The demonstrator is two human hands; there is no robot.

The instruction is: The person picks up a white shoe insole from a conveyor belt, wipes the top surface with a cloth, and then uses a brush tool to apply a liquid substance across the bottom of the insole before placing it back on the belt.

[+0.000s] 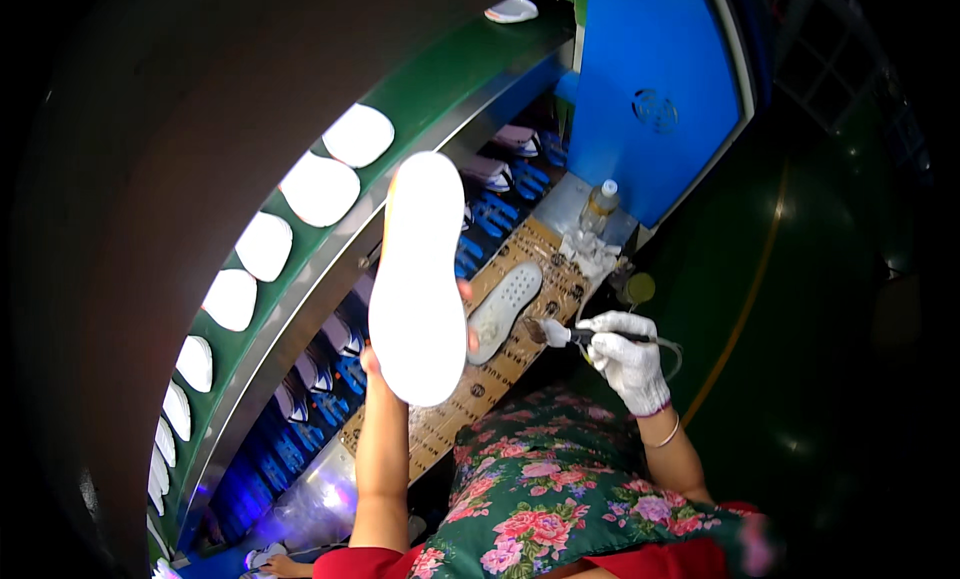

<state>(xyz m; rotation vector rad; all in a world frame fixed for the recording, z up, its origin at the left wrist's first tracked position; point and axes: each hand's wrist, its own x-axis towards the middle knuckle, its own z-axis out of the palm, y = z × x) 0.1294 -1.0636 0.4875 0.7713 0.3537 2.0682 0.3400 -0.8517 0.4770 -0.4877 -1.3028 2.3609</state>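
Note:
A white shoe sole (420, 279) is raised in front of me, its broad face bright and washed out. My left hand (371, 362) is closed around its edges; the thumb shows on one side and fingertips on the other, with the palm hidden behind. In a white knit glove, my right hand (625, 359) is closed on the dark handle of a brush (548, 332), with a thin cord or tube by the wrist. The bristles point left, near a grey sole with small holes (505, 299) lying on the cardboard (430, 434).
A green conveyor belt (400, 109) carries several white soles (320, 189) along the left. Below it, shoe parts (490, 171) stand among blue holders. A bottle (599, 206), crumpled white material (590, 254) and a blue panel (660, 79) are beyond the cardboard.

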